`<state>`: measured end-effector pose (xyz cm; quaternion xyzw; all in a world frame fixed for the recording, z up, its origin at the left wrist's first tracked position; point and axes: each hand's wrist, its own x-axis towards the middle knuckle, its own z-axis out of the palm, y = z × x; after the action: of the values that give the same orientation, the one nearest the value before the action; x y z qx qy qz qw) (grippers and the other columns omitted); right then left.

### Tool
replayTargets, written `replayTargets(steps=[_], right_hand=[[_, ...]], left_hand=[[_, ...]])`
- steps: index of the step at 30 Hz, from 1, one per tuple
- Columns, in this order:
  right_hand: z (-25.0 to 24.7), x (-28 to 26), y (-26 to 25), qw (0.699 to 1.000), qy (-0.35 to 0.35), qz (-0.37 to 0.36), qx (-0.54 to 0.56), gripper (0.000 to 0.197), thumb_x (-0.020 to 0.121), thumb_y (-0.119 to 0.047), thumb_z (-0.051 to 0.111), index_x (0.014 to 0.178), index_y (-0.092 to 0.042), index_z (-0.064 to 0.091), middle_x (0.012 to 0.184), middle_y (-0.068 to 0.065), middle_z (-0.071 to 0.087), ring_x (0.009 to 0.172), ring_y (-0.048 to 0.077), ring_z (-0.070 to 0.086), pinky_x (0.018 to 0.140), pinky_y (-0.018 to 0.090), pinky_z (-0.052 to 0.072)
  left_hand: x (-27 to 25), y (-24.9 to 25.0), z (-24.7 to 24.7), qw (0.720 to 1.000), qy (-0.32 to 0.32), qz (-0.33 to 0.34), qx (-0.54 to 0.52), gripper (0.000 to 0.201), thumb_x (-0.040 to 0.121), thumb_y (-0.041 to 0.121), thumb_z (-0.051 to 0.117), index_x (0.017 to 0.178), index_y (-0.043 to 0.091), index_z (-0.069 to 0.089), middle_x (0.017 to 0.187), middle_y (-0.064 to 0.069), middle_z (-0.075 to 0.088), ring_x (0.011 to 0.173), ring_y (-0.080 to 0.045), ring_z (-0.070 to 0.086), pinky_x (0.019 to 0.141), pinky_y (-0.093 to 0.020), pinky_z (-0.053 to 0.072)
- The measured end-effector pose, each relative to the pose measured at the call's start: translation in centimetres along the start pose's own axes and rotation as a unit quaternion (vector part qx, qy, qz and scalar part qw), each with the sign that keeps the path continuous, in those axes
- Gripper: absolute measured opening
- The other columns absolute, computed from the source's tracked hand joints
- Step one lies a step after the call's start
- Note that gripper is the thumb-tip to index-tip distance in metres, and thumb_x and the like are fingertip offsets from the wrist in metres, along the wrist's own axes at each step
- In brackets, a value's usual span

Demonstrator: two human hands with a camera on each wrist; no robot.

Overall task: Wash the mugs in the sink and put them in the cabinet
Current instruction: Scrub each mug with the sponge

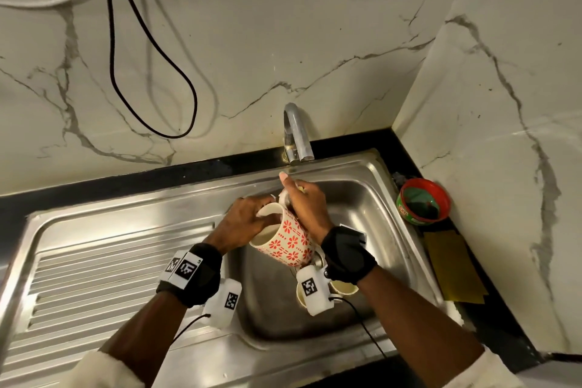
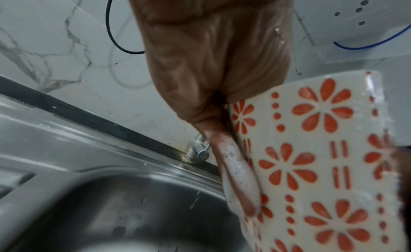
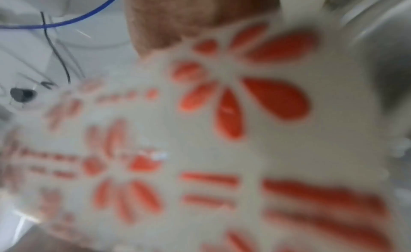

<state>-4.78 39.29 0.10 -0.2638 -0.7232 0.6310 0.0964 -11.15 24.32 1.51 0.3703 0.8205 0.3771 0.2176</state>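
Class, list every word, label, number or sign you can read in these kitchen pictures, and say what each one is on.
No text can be read.
Red tub beside the sink: a side label with print, too small and blurred to read.
Wrist tags: black-and-white square codes, no letters.
Mug: only red flowers, dots and dashes, no words.

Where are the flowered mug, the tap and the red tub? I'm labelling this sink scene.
flowered mug (image 1: 288, 241): head view, on its patterned side wall.
tap (image 1: 296, 127): head view, on the curved chrome spout.
red tub (image 1: 423, 201): head view, on its dark inside, right of the sink.
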Motion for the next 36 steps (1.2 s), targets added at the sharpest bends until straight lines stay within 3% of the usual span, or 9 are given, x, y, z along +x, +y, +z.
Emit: replayTargets(steps=[8, 12, 15, 20, 25, 27, 30, 33, 36], right_hand=[[3.9, -3.7, 1.4, 0.93, 0.115, -0.241, -0.253, 0.057, 0.098, -0.056, 0.028, 0.131, -0.017, 0.054, 0.134, 0.008, 0.053, 0.12, 0.022, 0.049, 0.102, 0.037, 0.041], [1.8, -1.1, 0.7, 0.997, 0.026, 0.017, 0.07, 0.055, 0.094, -0.06, 0.044, 0.116, -0.013, 0.062, 0.101, 0.007, 0.07, 0.091, 0.021, 0.07, 0.083, 0.045, 0.058], [0.4, -0.5, 0.0, 0.926, -0.102, 0.218, 0.29, 0.062, 0.093, -0.063, 0.044, 0.113, -0.009, 0.064, 0.091, 0.012, 0.072, 0.084, 0.024, 0.069, 0.075, 0.037, 0.056], [0.8, -0.9, -0.2, 0.945, -0.02, 0.215, 0.246, 0.051, 0.082, -0.056, 0.067, 0.098, -0.008, 0.071, 0.09, 0.013, 0.074, 0.084, 0.029, 0.072, 0.082, 0.044, 0.059], [1.3, -0.5, 0.7, 0.943, 0.189, 0.249, 0.119, 0.03, 0.086, -0.038, 0.067, 0.081, -0.009, 0.068, 0.085, 0.015, 0.073, 0.074, 0.027, 0.07, 0.069, 0.037, 0.059], [0.5, -0.3, 1.0, 0.935, 0.173, 0.263, 0.163, 0.027, 0.084, -0.032, 0.067, 0.078, -0.007, 0.071, 0.083, 0.015, 0.074, 0.07, 0.026, 0.07, 0.06, 0.033, 0.057], [-0.7, -0.2, 1.0, 0.941, 0.086, 0.235, 0.228, 0.033, 0.09, -0.024, 0.058, 0.103, 0.003, 0.071, 0.101, 0.022, 0.072, 0.077, 0.028, 0.071, 0.057, 0.032, 0.058], [-0.7, -0.3, 0.6, 0.929, -0.019, 0.218, 0.298, 0.04, 0.096, -0.026, 0.047, 0.118, 0.003, 0.065, 0.115, 0.026, 0.067, 0.107, 0.039, 0.065, 0.091, 0.051, 0.053], [-0.8, -0.7, -0.1, 0.962, -0.036, 0.177, 0.206, 0.036, 0.095, -0.03, 0.049, 0.109, -0.002, 0.067, 0.105, 0.019, 0.071, 0.106, 0.037, 0.066, 0.093, 0.056, 0.052]], left_hand=[[0.3, -1.3, -0.4, 0.971, 0.16, -0.102, -0.142, 0.017, 0.093, 0.007, 0.058, 0.107, 0.008, 0.068, 0.099, -0.008, 0.074, 0.086, -0.018, 0.072, 0.072, -0.029, 0.059], [0.0, -1.4, -0.7, 0.967, 0.164, -0.116, -0.156, 0.018, 0.094, 0.011, 0.06, 0.111, 0.007, 0.065, 0.108, -0.009, 0.071, 0.092, -0.019, 0.071, 0.075, -0.03, 0.059], [-0.1, -0.8, -0.2, 0.964, 0.203, -0.119, -0.124, 0.015, 0.094, 0.014, 0.061, 0.108, 0.007, 0.064, 0.108, -0.008, 0.07, 0.09, -0.021, 0.07, 0.07, -0.024, 0.057], [0.7, 0.1, 1.1, 0.958, 0.255, -0.123, -0.047, 0.016, 0.092, 0.016, 0.063, 0.103, 0.005, 0.066, 0.098, -0.006, 0.068, 0.081, -0.016, 0.062, 0.058, -0.009, 0.042], [1.3, 1.2, 2.2, 0.961, 0.208, -0.171, -0.064, 0.026, 0.093, 0.033, 0.059, 0.108, 0.014, 0.068, 0.106, -0.006, 0.072, 0.088, -0.016, 0.066, 0.074, -0.027, 0.056], [1.2, 1.2, 2.0, 0.968, 0.125, -0.15, -0.159, 0.037, 0.09, 0.044, 0.062, 0.116, 0.019, 0.062, 0.11, -0.004, 0.071, 0.098, -0.02, 0.069, 0.086, -0.043, 0.058], [0.5, 1.9, 1.6, 0.951, -0.016, -0.068, -0.301, 0.064, 0.078, 0.013, 0.082, 0.133, 0.018, 0.049, 0.123, -0.002, 0.065, 0.113, -0.015, 0.063, 0.092, -0.033, 0.056], [0.4, 1.7, 2.1, 0.956, 0.004, -0.042, -0.289, 0.077, 0.062, 0.001, 0.09, 0.129, 0.01, 0.053, 0.119, -0.006, 0.068, 0.11, -0.016, 0.065, 0.092, -0.032, 0.055], [0.3, 1.1, 2.4, 0.957, 0.083, -0.056, -0.273, 0.072, 0.053, 0.024, 0.094, 0.118, 0.016, 0.062, 0.108, -0.001, 0.073, 0.102, -0.014, 0.069, 0.089, -0.037, 0.058]])
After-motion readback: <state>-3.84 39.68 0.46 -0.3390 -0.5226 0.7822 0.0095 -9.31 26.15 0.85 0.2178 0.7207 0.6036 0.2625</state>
